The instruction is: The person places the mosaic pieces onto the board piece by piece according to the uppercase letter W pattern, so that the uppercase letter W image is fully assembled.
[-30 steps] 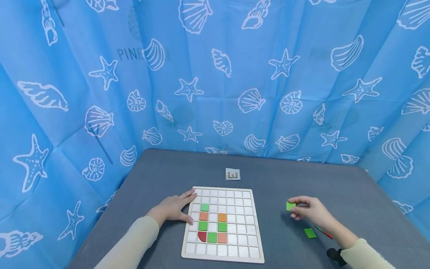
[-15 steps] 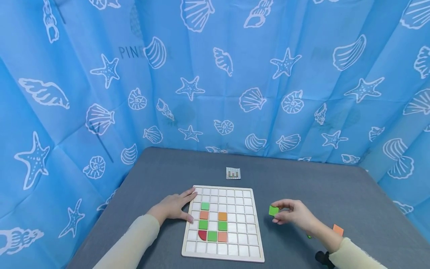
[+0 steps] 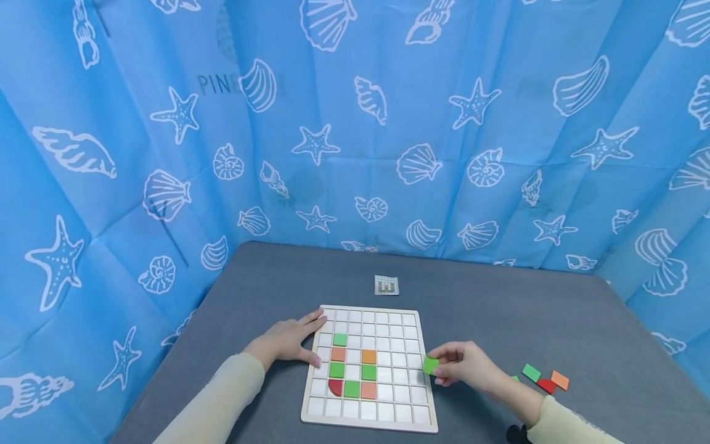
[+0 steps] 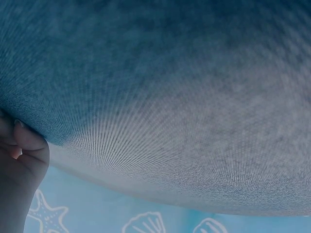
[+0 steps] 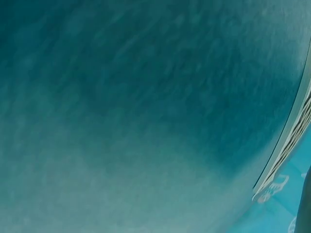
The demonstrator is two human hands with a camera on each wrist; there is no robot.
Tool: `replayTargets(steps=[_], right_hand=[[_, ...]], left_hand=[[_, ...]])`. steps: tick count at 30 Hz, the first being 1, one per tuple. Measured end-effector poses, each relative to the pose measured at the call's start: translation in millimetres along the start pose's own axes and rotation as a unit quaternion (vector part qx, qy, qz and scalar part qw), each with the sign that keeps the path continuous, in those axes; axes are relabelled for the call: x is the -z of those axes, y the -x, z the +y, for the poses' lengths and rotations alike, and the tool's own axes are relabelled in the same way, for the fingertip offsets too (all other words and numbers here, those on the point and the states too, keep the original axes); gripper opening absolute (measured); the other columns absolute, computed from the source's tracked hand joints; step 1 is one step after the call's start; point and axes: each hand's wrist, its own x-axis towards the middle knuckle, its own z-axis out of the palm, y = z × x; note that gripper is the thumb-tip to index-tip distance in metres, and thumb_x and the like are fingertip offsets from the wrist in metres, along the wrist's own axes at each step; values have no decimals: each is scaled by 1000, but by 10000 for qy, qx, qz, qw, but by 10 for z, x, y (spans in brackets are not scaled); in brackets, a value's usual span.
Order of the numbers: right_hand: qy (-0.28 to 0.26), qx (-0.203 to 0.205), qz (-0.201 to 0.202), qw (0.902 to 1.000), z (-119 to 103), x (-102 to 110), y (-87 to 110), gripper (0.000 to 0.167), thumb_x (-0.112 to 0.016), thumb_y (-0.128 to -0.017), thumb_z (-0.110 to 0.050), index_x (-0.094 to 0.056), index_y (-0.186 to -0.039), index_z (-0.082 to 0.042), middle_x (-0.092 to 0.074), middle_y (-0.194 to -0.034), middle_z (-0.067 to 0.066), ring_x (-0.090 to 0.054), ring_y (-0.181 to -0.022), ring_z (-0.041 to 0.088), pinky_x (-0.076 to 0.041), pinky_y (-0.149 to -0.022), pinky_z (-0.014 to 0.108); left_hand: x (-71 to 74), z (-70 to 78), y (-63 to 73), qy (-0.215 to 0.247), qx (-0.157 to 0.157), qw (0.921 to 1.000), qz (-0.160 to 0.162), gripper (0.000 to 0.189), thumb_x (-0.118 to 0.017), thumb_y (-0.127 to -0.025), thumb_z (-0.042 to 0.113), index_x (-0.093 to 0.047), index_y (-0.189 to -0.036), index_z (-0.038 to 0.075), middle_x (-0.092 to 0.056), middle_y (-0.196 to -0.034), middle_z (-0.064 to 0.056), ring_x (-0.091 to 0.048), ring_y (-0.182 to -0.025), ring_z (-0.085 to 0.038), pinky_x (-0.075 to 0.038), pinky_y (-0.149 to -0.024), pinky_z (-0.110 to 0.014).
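A white gridded board (image 3: 402, 425) lies on the grey table in the head view. My left hand (image 3: 285, 343) rests at its left edge, fingers and thumb spread against the frame. My right hand (image 3: 465, 365) pinches a green square tile (image 3: 430, 365) between thumb and fingers, at the board's right edge. On the board, a left column has a light green tile (image 3: 339, 340), a salmon tile (image 3: 338, 354), a green tile (image 3: 336, 370) and a red quarter-round tile (image 3: 335, 387). Green, salmon and orange tiles sit right of it. The left wrist view catches part of my left hand (image 4: 26, 155).
Loose tiles lie right of my right forearm: a green one (image 3: 530, 372), a red one (image 3: 546, 385) and an orange one (image 3: 560, 380). A small patterned card (image 3: 386, 285) lies beyond the board. A blue shell-print curtain (image 3: 344, 185) stands behind the table.
My right hand has moved left with the green tile, from above the table to the board's right edge. More loose tiles show behind its forearm. My left hand keeps its place.
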Motion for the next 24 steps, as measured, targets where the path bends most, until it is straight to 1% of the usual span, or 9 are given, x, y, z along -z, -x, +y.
replayTargets(steps=[8, 14, 18, 24], right_hand=[[-244, 117, -183, 9995, -22, -155, -40, 28, -65, -89, 3, -61, -112, 20, -70, -83, 9, -68, -69, 14, -57, -64, 33], [-307, 192, -188, 9992, -8, -258, -67, 27, -66, -89, 3, -62, -110, 20, -70, -81, 10, -67, -66, 12, -56, -62, 31], [-288, 257, -180, 9991, 6, -337, -84, 26, -66, -89, 4, -63, -108, 20, -70, -80, 10, -66, -63, 11, -56, -60, 30], [-87, 110, -82, 9999, 3, -446, -110, 22, -66, -89, 2, -66, -105, 17, -70, -76, 10, -65, -61, 11, -55, -58, 28]], left_hand=[[-2, -4, -8, -14, -13, 10000, -22, 98, -71, -75, 63, -30, -155, 25, -18, -161, 7, -41, -134, -35, -37, -103, -50], [-12, -26, -32, -86, -51, 9999, -35, 98, -70, -76, 64, -29, -155, 25, -17, -161, 8, -40, -134, -35, -37, -103, -50], [-22, -39, -38, -89, -55, 9999, -44, 98, -70, -75, 65, -29, -155, 25, -17, -161, 8, -40, -134, -35, -36, -103, -50], [-20, -32, -30, -43, -41, 10000, -43, 98, -70, -75, 65, -29, -155, 26, -17, -161, 8, -40, -134, -35, -36, -103, -50]])
